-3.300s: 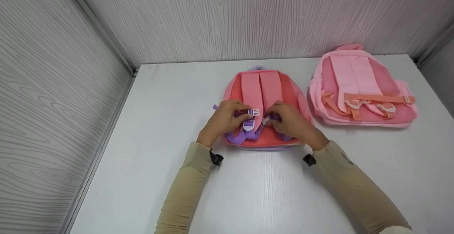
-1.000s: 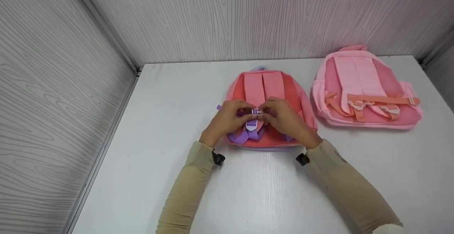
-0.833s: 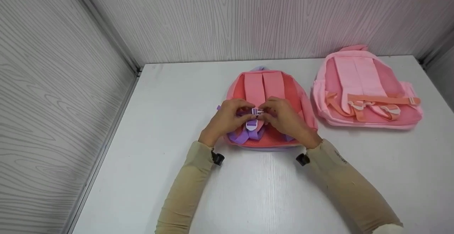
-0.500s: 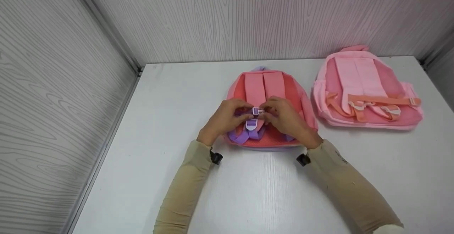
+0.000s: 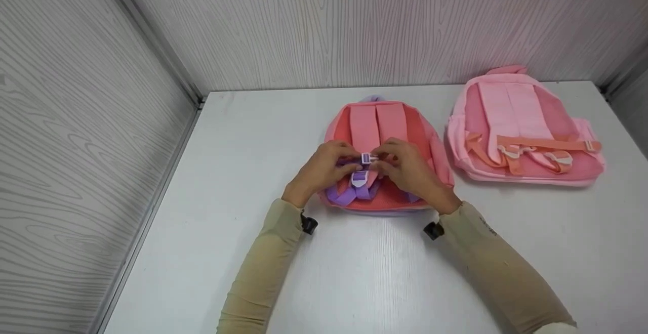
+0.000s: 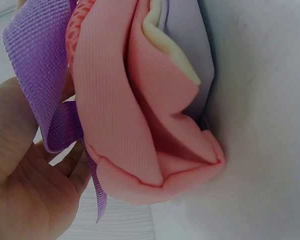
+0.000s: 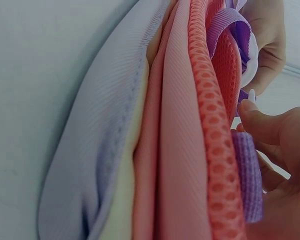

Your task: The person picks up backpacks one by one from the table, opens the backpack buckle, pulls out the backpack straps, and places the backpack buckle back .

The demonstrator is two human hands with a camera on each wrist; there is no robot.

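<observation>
A small coral-pink backpack [image 5: 364, 205] lies on the table with its shoulder straps facing up. Above it my left hand [image 5: 323, 168] pinches the white pronged half of a side-release buckle [image 5: 366, 158] on a purple strap [image 6: 37, 65]. From the other side, my right hand [image 5: 409, 170] pinches the mating half, mostly covered by its fingers. The prongs point right, toward the right fingertips; how deep they sit cannot be seen. A white strap adjuster [image 5: 359, 178] rests just below. In the right wrist view, thumb and fingers [image 7: 262, 122] meet close to the backpack's mesh back panel [image 7: 217, 150].
A second, lighter pink backpack [image 5: 511, 106] with orange straps [image 5: 541, 142] lies to the right, close beside the first. The white table [image 5: 243, 136] meets a wood-grain panel at the back and another at the left.
Over three seconds ago the buckle halves were apart; my right hand has since moved left, bringing them together. In the last second the hands have barely shifted.
</observation>
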